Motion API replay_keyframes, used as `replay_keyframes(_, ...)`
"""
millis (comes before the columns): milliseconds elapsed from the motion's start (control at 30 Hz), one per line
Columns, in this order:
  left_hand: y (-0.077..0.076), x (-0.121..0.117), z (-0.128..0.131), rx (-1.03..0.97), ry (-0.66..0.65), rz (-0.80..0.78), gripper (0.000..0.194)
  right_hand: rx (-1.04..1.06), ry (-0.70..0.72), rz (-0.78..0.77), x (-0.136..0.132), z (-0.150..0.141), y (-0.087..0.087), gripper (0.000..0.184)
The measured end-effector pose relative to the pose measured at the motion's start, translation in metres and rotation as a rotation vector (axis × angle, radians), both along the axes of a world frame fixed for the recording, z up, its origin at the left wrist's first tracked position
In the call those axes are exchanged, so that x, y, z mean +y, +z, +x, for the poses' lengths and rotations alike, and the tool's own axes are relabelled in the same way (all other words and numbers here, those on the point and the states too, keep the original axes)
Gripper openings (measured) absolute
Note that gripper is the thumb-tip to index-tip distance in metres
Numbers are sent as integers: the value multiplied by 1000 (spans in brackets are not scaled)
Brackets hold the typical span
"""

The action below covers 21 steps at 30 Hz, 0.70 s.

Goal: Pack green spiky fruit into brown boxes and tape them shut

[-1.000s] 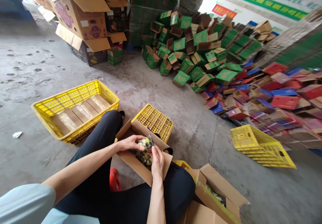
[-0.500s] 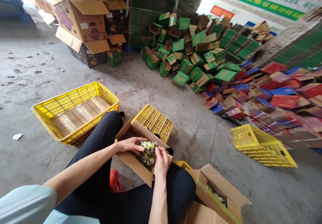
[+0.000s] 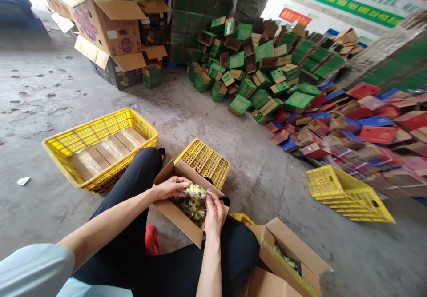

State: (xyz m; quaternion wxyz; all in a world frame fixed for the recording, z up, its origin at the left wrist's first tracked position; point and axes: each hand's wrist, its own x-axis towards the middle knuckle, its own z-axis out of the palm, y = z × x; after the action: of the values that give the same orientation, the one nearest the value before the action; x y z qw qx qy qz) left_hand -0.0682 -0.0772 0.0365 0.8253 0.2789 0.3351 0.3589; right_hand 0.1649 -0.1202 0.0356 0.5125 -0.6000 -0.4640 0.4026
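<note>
Between my hands is a yellow-green, dark-spotted fruit in a clear plastic wrapper (image 3: 196, 191); I cannot tell its exact kind. My left hand (image 3: 171, 187) pinches the wrapper's left end. At the right end, the fingertips of my right hand (image 3: 214, 208) grip the plastic. Both hands are over an open cardboard box (image 3: 180, 223) between my legs. Inside that box, several more wrapped fruits (image 3: 194, 209) lie beneath the held one, partly hidden by it and by my hands.
A yellow crate (image 3: 100, 150) with taped cartons stands left. An upturned yellow crate (image 3: 208, 161) lies ahead; another yellow crate (image 3: 347, 194) is tilted at right. An open carton (image 3: 296, 252) stands beside my right knee. Green boxes (image 3: 238, 61) and red-blue boxes (image 3: 376, 132) lie heaped beyond.
The wrapped fruit has been turned and drawn out lengthwise between my hands, with its plastic now tighter round it. My left hand has lifted slightly and shifted a little left.
</note>
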Motion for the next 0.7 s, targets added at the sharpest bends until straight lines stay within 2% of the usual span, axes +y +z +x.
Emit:
replay_keyframes(267, 4, 0, 1, -21, 108, 63, 59, 335, 11, -116, -1, -8, 11, 50)
replay_keyframes(467, 2, 1, 1, 8, 119, 76, 62, 312, 2, -152, -4, -9, 14, 47)
replay_keyframes(700, -7, 0, 1, 29, 39, 102, 69, 272, -22, -105, -4, -9, 11, 48)
